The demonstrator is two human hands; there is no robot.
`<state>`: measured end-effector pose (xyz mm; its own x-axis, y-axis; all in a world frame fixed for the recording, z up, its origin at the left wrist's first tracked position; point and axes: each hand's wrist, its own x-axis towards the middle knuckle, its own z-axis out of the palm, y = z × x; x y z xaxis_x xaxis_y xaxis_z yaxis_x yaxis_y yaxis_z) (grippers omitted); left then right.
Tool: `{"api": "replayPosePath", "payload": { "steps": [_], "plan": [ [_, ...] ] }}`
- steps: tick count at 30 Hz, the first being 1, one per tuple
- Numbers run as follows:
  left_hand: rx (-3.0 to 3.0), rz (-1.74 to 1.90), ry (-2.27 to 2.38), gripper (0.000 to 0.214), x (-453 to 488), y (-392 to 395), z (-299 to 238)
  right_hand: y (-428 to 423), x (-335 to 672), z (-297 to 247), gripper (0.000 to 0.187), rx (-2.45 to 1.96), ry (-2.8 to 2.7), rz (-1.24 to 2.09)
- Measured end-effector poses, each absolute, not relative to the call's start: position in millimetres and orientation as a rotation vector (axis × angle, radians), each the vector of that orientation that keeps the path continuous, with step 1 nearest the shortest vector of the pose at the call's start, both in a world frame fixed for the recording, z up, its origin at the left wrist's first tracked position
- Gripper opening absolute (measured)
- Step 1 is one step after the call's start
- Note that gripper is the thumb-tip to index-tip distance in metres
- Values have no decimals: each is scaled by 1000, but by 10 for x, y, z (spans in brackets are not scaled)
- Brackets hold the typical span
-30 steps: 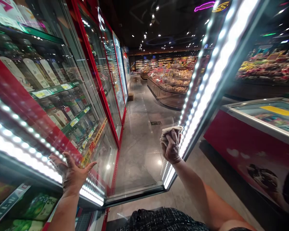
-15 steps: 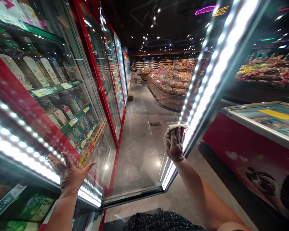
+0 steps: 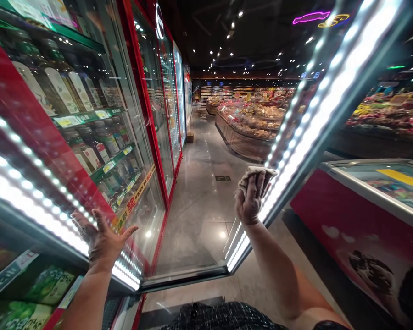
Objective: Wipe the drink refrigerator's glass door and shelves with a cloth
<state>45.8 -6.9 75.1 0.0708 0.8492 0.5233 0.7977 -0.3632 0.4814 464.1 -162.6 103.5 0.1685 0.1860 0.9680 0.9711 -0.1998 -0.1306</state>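
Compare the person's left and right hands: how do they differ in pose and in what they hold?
The left hand is empty with fingers spread; the right hand grips a crumpled pale cloth. The left hand sits low at the cooler's lit frame; the right hand is raised higher, at the lit edge of the open glass door. Both are bare, backs toward the camera, arms stretched forward.
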Motion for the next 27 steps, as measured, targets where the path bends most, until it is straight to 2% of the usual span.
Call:
{"api": "replayPosePath", "payload": {
  "steps": [5,11,17,23,27],
  "plan": [
    [2306,1208,1716,147,460,-55,728,-1618,4421,995,61,-1525,-1465,-1153],
    [2269,1227,1697,146,471,-65,748,-1531,4358,1198,66,-1481,-1262,-1164],
    [2273,1233,1675,144,447,-32,719,-1437,4013,1071,55,-1492,-1578,-1105],
    [2277,1237,1662,141,401,21,632,-1398,3959,1185,55,-1486,-1387,-1166],
    [2234,1288,1652,138,425,0,648,-1411,3827,1100,52,-1501,-1576,-1101]
  ]
}}
